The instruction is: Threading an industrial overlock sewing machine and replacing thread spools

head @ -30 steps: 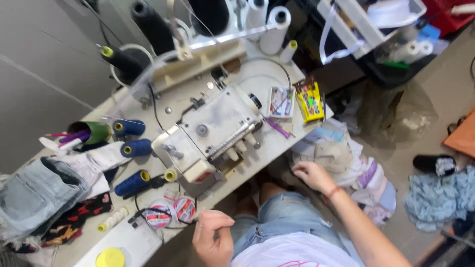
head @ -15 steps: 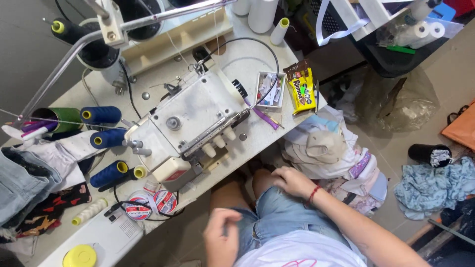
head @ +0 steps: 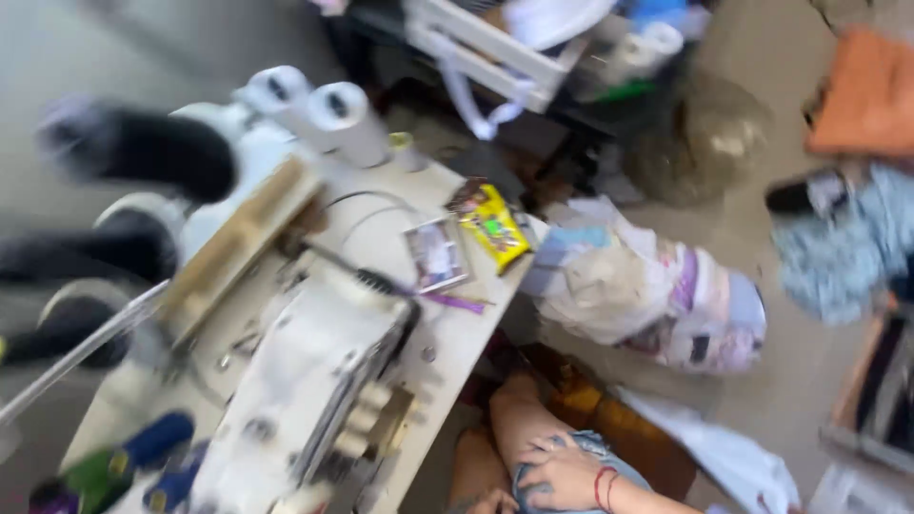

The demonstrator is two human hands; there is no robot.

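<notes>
Denim shorts point(head: 595, 445), of which only a small blue patch shows, lie under our right hand point(head: 562, 473) at the bottom edge of the head view. We see that hand lying flat on the thigh, its fingers point(head: 535, 464) spread and released, gripping nothing; a red band circles the wrist. Our left hand point(head: 493, 502) shows only as a sliver at the very bottom edge, just beside the right one, and we cannot tell whether it is clenched or loose. Our bare knee point(head: 514, 405) points up toward the edge of the work table point(head: 466, 338).

The whole view is blurred. On the table, well apart from our hands, we make out a white sewing machine point(head: 314, 381) with a row of pale knobs along its front. Behind it stand two white thread cones point(head: 324, 109) and dark cones point(head: 143, 162) at the left. Blue and green spools point(head: 133, 457) lie at the lower left corner. A yellow packet point(head: 495, 228) and a small card point(head: 436, 255) rest near the table's right end. Beside the table, on the floor, sits a bundled heap of pale cloth point(head: 657, 295). Farther right we see light blue fabric point(head: 838, 247) and an orange piece point(head: 871, 95).
</notes>
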